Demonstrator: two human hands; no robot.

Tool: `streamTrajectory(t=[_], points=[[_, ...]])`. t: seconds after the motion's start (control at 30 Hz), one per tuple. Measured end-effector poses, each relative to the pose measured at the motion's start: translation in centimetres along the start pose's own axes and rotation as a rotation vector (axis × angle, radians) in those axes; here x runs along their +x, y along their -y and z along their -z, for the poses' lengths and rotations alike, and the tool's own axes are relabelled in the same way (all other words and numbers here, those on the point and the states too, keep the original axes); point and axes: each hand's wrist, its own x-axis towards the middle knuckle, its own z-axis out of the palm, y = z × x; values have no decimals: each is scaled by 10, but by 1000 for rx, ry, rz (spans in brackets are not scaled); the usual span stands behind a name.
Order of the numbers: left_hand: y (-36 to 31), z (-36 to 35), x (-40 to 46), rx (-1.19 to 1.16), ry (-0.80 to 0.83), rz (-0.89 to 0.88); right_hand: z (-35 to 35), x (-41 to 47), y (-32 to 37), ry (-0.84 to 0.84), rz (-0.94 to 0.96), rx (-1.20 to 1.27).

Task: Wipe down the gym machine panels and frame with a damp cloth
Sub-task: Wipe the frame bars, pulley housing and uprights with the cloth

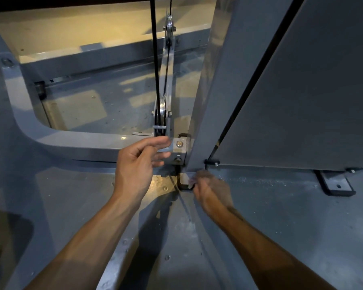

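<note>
The left hand [137,164] is held loosely open beside the frame [76,143] bracket. The right hand [210,190] is blurred under the panel [302,91] corner; its grip cannot be told. No cloth can be seen. The corner is best wiped slowly, clear of the cable [155,70].

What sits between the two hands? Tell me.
In the head view, the frame's bolted end bracket lies between the left hand and right hand, at the panel's bottom corner.
</note>
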Motion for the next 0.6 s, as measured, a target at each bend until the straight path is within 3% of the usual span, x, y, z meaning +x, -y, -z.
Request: streamTrajectory(t=[0.17, 0.23, 0.37, 0.43, 0.5, 0.6], points=[[1, -3, 0, -10, 11, -4, -5, 3, 10, 33, 54, 79], [0, -3, 1, -20, 7, -4, -11, 9, -9, -17, -19, 145], [-2, -1, 1, -13, 3, -13, -17, 22, -31, -78, -553, 842], [-2, 1, 0, -1, 1, -15, -15, 21, -18, -141, -650, 1145], [-1, 4, -1, -3, -5, -15, -3, 14, 7, -83, -680, 1453], [0, 7, 0, -6, -31, -24, 5, 10, 39, -20, -658, 1569]])
